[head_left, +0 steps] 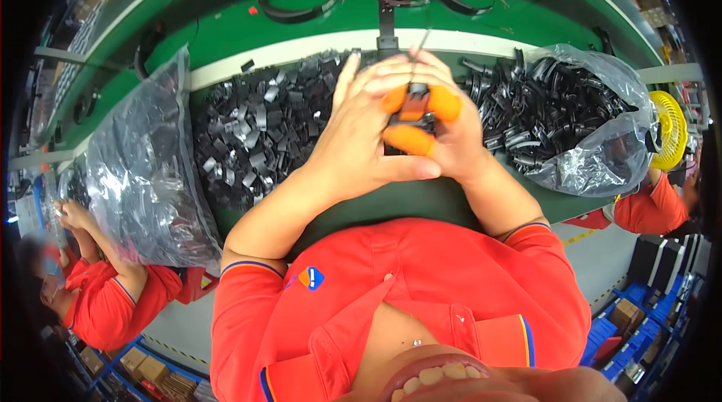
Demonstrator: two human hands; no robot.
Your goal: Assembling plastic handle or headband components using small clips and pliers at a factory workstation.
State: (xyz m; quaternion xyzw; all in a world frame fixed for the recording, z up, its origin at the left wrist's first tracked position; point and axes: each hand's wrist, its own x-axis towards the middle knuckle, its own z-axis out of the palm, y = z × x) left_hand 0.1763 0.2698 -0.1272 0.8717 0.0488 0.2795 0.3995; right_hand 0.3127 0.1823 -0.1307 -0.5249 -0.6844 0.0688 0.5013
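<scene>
Over the middle of the bench, both my hands are closed around a small black plastic part (pixel 418 92), with their fingertips meeting. My left hand (pixel 359 131) grips it from the left, thumb stretched below. From the right, my right hand (pixel 468 127) presses on the same part. Orange finger covers (pixel 445 104) sit on some fingertips, and they hide much of the part. To the left of my hands lies a heap of small black and shiny pieces (pixel 259 127). Curved black plastic pieces (pixel 519 105) are piled to the right.
A clear plastic bag (pixel 143 161) stands at the left, another clear bag (pixel 602 150) at the right. Black curved bands (pixel 301 12) lie on the green surface (pixel 226 26) beyond the pale rail. A yellow fan (pixel 669 130) is at far right. Co-workers in red sit on both sides.
</scene>
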